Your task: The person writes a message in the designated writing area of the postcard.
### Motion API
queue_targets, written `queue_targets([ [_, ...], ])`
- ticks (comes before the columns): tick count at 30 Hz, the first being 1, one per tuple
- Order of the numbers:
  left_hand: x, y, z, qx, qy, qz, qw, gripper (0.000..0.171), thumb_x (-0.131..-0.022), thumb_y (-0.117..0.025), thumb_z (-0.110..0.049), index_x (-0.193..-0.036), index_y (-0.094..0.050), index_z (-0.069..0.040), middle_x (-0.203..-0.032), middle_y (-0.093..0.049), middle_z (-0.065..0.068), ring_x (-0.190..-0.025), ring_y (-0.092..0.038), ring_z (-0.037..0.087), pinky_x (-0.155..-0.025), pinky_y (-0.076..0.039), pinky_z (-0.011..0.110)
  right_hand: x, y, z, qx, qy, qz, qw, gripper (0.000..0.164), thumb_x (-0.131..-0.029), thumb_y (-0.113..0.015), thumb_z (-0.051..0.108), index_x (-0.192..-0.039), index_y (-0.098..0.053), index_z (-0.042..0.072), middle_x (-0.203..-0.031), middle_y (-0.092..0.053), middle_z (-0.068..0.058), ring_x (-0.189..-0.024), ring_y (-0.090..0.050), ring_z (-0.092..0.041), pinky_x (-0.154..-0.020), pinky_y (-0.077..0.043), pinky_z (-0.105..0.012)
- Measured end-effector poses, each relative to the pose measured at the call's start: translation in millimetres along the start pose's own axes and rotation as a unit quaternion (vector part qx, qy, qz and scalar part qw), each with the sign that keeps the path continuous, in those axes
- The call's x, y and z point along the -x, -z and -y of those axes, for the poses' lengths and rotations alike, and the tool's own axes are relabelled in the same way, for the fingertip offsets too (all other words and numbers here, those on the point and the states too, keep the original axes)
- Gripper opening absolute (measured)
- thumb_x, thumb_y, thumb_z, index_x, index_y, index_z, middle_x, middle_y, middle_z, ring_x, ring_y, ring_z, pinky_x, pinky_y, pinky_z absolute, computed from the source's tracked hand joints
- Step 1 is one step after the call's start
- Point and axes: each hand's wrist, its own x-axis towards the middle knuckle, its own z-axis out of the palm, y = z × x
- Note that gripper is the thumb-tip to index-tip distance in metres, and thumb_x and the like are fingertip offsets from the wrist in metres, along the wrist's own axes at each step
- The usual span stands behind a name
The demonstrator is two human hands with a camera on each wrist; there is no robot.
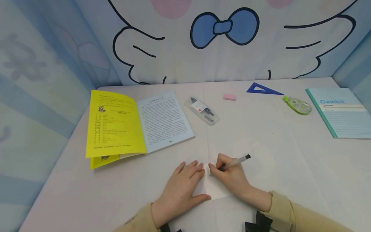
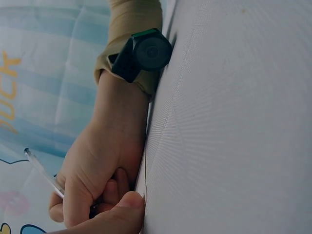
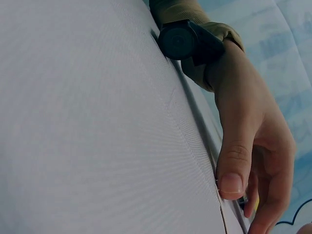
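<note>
A small white sheet of paper (image 1: 215, 189) lies on the table near its front, its surface partly covered by both hands. My right hand (image 1: 232, 177) pinches a pen (image 1: 236, 162) with a clear barrel and black end, the tip down at the paper's upper left part. Over the paper's left edge, my left hand (image 1: 182, 190) lies flat with fingers spread and the thumb on the lower part of the sheet. In the left wrist view the pen (image 2: 44, 171) sticks out of the curled right hand (image 2: 95, 161). The right wrist view shows the left hand (image 3: 258, 141) against the tabletop.
An open book (image 1: 165, 120) with a yellow cover (image 1: 116, 124) lies at the left. Farther back are a compass in a clear case (image 1: 202, 110), a pink eraser (image 1: 229, 97), a blue set square (image 1: 262, 89) and a green correction tape (image 1: 298, 105). A notebook (image 1: 345, 119) lies far right.
</note>
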Motion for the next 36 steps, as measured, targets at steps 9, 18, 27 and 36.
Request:
queue_targets([
  [9, -0.4, -1.4, 1.0, 0.002, -0.005, -0.010, 0.9999, 0.064, -0.075, -0.065, -0.057, -0.120, -0.059, -0.012, -0.130, -0.054, 0.000, -0.128, -0.042, 0.019, -0.106, -0.032, 0.045, -8, 3, 28, 0.000, 0.004, -0.003, 1.000, 0.040, -0.071, -0.065, -0.016, -0.055, -0.038, 0.010, -0.042, -0.037, 0.004, -0.047, -0.027, 0.008, -0.038, -0.023, -0.013],
  [18, -0.2, -1.4, 1.1, -0.004, -0.003, -0.008, 1.0000, 0.064, -0.076, -0.064, -0.057, -0.121, -0.058, -0.013, -0.131, -0.054, 0.000, -0.129, -0.041, 0.019, -0.107, -0.031, 0.044, -9, 3, 34, -0.005, -0.002, 0.008, 1.000, 0.040, -0.068, -0.062, -0.019, -0.054, -0.037, 0.010, -0.045, -0.038, 0.003, -0.048, -0.026, 0.008, -0.039, -0.022, -0.011],
  [27, 0.1, -0.8, 1.1, -0.003, -0.004, -0.009, 0.9999, 0.063, -0.076, -0.064, -0.057, -0.121, -0.059, -0.013, -0.131, -0.054, 0.000, -0.129, -0.041, 0.019, -0.107, -0.031, 0.044, -10, 3, 33, -0.009, 0.000, -0.001, 1.000, 0.040, -0.067, -0.060, -0.021, -0.053, -0.037, 0.008, -0.043, -0.036, 0.002, -0.049, -0.027, 0.007, -0.040, -0.021, -0.011],
  [36, 0.5, -1.8, 1.0, -0.004, -0.005, -0.015, 0.9999, 0.062, -0.076, -0.065, -0.056, -0.120, -0.059, -0.013, -0.130, -0.054, 0.000, -0.128, -0.042, 0.019, -0.107, -0.032, 0.044, -9, 3, 32, -0.021, -0.006, 0.016, 1.000, 0.040, -0.067, -0.060, -0.022, -0.053, -0.037, 0.008, -0.043, -0.036, 0.002, -0.049, -0.026, 0.008, -0.040, -0.022, -0.013],
])
